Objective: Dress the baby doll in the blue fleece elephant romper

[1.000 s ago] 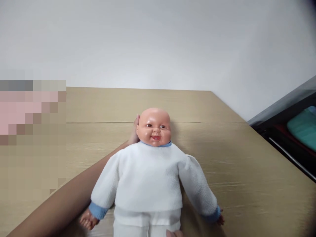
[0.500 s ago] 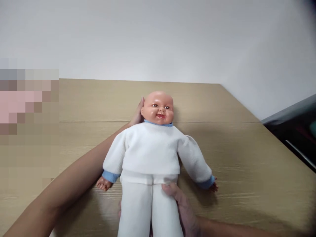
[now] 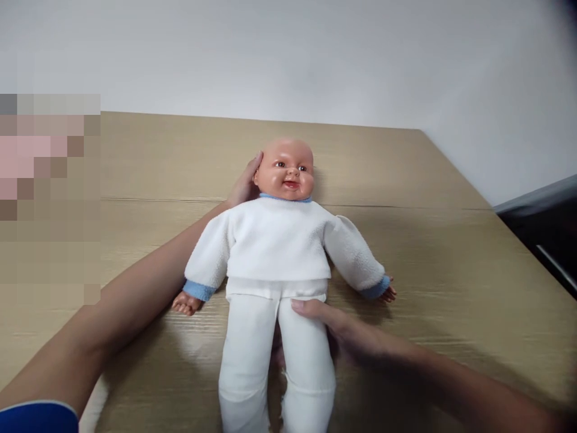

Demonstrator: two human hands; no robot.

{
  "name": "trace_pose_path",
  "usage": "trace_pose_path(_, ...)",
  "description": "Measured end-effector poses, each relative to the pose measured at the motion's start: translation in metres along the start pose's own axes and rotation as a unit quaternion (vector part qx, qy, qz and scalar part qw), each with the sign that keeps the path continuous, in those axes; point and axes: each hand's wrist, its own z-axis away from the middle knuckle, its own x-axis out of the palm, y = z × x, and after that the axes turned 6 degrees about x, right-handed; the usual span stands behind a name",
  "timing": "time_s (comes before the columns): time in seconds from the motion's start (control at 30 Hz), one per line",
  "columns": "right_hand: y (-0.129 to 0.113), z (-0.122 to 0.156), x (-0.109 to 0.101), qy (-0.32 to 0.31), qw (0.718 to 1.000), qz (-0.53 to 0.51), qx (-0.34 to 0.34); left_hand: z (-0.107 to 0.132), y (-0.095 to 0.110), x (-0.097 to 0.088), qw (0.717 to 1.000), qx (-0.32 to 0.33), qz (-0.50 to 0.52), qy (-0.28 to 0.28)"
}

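A baby doll (image 3: 274, 240) in a white fleece top with blue cuffs and white trousers lies face up on a light wooden table (image 3: 428, 198), head toward the wall. My left hand (image 3: 246, 183) cups the back and left side of the doll's head; only the thumb and palm edge show. My right hand (image 3: 336, 331) wraps round the doll's thigh, thumb on top and fingers tucked under the leg.
A white wall rises behind the table's far edge. A dark piece of furniture (image 3: 545, 228) stands off the table's right side. A blurred, pixelated patch (image 3: 45, 180) covers the left part of the table.
The doll sits farther from me in view and more of its legs show. My right hand has come in and gripped the thigh. My left hand stays at the head.
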Motion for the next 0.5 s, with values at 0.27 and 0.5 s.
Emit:
trace_pose_path(0.27,-0.034,0.054,0.001,0.291,0.756,0.579,-0.090,-0.001,0.011,-0.019,0.981,-0.070,-0.146,-0.105)
trace_pose_path(0.5,-0.006,0.055,0.019,0.356,0.521,0.668,-0.395,0.002,0.024,-0.011,0.979,-0.053,-0.184,-0.071)
